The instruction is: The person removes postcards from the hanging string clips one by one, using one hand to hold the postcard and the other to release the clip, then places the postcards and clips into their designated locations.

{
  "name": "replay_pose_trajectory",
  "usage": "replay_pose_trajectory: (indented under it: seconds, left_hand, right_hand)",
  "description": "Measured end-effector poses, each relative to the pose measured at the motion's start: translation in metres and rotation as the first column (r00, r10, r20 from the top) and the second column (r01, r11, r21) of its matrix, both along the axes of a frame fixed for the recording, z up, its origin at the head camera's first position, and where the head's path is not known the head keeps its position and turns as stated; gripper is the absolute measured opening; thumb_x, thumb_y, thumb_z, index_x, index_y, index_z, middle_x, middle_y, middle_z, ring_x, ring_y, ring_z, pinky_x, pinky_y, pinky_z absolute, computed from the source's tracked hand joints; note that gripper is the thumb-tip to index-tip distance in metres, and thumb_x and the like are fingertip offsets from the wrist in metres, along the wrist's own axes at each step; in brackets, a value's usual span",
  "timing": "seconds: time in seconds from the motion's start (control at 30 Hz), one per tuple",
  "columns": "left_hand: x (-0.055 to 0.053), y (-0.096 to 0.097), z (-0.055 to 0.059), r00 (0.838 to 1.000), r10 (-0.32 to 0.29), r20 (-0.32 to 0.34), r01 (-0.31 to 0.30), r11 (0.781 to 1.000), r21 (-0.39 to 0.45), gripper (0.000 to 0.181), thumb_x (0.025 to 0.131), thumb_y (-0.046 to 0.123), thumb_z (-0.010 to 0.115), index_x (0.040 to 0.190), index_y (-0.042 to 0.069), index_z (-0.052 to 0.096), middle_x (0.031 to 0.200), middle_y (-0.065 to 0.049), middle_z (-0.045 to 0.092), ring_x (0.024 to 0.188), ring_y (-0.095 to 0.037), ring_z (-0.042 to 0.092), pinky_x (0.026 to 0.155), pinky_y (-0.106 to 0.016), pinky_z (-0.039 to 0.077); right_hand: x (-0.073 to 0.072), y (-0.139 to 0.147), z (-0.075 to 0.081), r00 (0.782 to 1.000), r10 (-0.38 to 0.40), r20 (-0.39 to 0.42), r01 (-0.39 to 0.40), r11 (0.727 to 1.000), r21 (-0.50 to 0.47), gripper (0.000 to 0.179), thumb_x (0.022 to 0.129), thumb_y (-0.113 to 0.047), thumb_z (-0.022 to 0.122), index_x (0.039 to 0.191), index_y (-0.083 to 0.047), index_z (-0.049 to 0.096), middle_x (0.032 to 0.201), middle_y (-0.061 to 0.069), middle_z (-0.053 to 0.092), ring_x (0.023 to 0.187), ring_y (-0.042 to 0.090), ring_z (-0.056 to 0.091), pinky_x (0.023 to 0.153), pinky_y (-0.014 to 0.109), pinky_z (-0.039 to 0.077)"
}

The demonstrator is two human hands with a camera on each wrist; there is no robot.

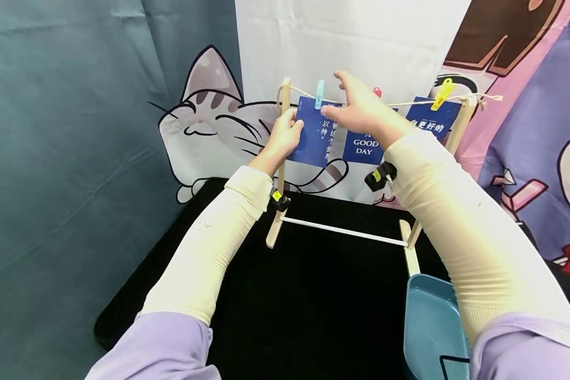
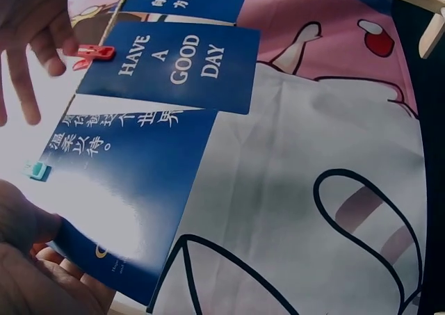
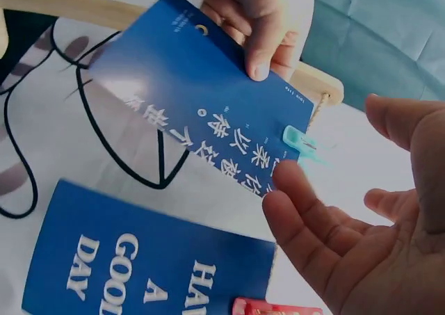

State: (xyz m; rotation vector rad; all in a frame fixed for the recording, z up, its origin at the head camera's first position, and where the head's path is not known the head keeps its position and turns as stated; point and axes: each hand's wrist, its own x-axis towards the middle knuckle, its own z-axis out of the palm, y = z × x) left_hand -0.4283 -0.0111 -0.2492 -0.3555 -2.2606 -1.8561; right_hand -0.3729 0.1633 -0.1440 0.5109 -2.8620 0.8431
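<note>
A blue card (image 1: 309,137) with white characters hangs from a string by a light-teal clothespin (image 1: 320,95). My left hand (image 1: 283,138) pinches this card's left edge, thumb in front and fingers behind. Beside the clothespin, my right hand (image 1: 361,108) has its fingers spread; in the right wrist view its fingertips (image 3: 281,197) lie right at the card's edge. A second blue card (image 2: 167,65) reading HAVE A GOOD DAY hangs from a red clothespin (image 2: 96,52). Farther right, a yellow clothespin (image 1: 443,94) clips a third blue card (image 1: 427,119).
The string runs between two wooden posts (image 1: 462,124) joined low down by a white rod (image 1: 344,230). The rack stands on a black table (image 1: 309,306). A blue-green tray (image 1: 427,322) lies at the right, partly behind my right arm. Printed cloth (image 1: 332,37) hangs behind.
</note>
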Motion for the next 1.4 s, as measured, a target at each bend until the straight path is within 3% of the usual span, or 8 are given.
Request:
replay_pose_trajectory:
  seconds: [0.1,0.23,0.57,0.7,0.83,0.97,1.1,1.4]
  left_hand:
    - [0.001,0.001,0.0,1.0,0.001,-0.012,-0.001,1.0,-0.006,0.021,0.107,0.011,0.046,0.124,0.005,0.056,0.101,-0.012,0.068,0.081,-0.019,0.062,0.072,-0.032,0.053]
    - [0.001,0.005,-0.001,1.0,-0.014,-0.004,0.014,1.0,-0.001,0.021,0.107,0.012,0.045,0.124,0.006,0.057,0.102,-0.012,0.069,0.082,-0.019,0.063,0.072,-0.033,0.053]
    - [0.004,0.009,0.002,1.0,-0.018,0.0,0.018,1.0,-0.012,0.021,0.107,0.012,0.045,0.124,0.009,0.057,0.103,-0.011,0.07,0.085,-0.02,0.064,0.073,-0.034,0.054]
    - [0.006,0.01,0.005,1.0,-0.028,0.001,0.028,1.0,0.0,0.022,0.108,0.011,0.044,0.126,0.008,0.056,0.106,-0.013,0.07,0.085,-0.02,0.064,0.073,-0.033,0.053]
    - [0.008,0.008,0.006,1.0,-0.024,0.0,0.024,1.0,0.007,0.022,0.107,0.01,0.045,0.125,0.007,0.057,0.105,-0.013,0.07,0.083,-0.019,0.063,0.071,-0.032,0.053]
    - [0.009,0.007,0.005,1.0,-0.018,-0.015,0.019,1.0,0.013,0.021,0.107,0.008,0.046,0.124,0.006,0.057,0.102,-0.012,0.069,0.082,-0.018,0.061,0.07,-0.03,0.05]
    - [0.01,0.006,0.006,0.999,-0.011,-0.032,0.012,1.0,0.017,0.02,0.106,0.007,0.046,0.123,0.005,0.057,0.103,-0.013,0.069,0.083,-0.018,0.061,0.071,-0.028,0.049]
    - [0.01,0.016,0.008,1.0,0.017,-0.007,-0.017,1.0,0.014,0.02,0.106,0.007,0.046,0.122,0.006,0.058,0.105,-0.012,0.07,0.086,-0.019,0.063,0.072,-0.029,0.05]
  right_hand:
    - [-0.01,-0.007,0.003,0.996,-0.047,0.076,0.055,0.993,-0.106,0.087,0.101,-0.04,0.057,0.163,-0.023,-0.002,0.168,0.011,0.014,0.101,0.029,0.07,0.093,0.04,0.056]
    - [-0.019,-0.009,0.003,0.981,-0.074,0.181,0.119,0.961,-0.251,0.09,0.101,-0.044,0.056,0.163,-0.023,-0.006,0.168,0.01,0.018,0.072,0.016,0.072,0.077,0.033,0.061]
    - [-0.034,-0.016,0.007,0.938,-0.139,0.319,0.256,0.896,-0.362,0.082,0.102,-0.053,0.045,0.164,-0.022,-0.001,0.162,0.011,0.033,0.061,0.011,0.068,0.071,0.031,0.061]
    - [-0.038,-0.02,0.007,0.939,-0.132,0.317,0.252,0.893,-0.374,0.07,0.105,-0.046,0.044,0.163,-0.017,0.017,0.152,0.016,0.046,0.055,0.008,0.063,0.067,0.028,0.061]
    - [-0.041,-0.025,0.001,0.947,-0.107,0.301,0.244,0.851,-0.465,0.043,0.106,-0.034,0.047,0.142,-0.01,0.047,0.108,0.015,0.061,0.048,0.008,0.057,0.058,0.025,0.059]
    - [-0.043,-0.03,-0.005,0.952,-0.074,0.295,0.251,0.742,-0.622,0.015,0.106,-0.023,0.051,0.112,-0.009,0.049,0.089,0.007,0.059,0.044,0.008,0.053,0.049,0.022,0.055]
    - [-0.044,-0.036,-0.01,0.954,-0.029,0.297,0.252,0.616,-0.747,0.009,0.107,-0.018,0.049,0.102,-0.011,0.046,0.113,0.013,0.069,0.043,0.008,0.052,0.046,0.022,0.053]
    - [-0.048,-0.044,-0.011,0.937,0.069,0.342,0.322,0.204,-0.924,0.006,0.107,-0.016,0.046,0.111,-0.012,0.049,0.127,0.013,0.068,0.045,0.012,0.053,0.052,0.025,0.056]
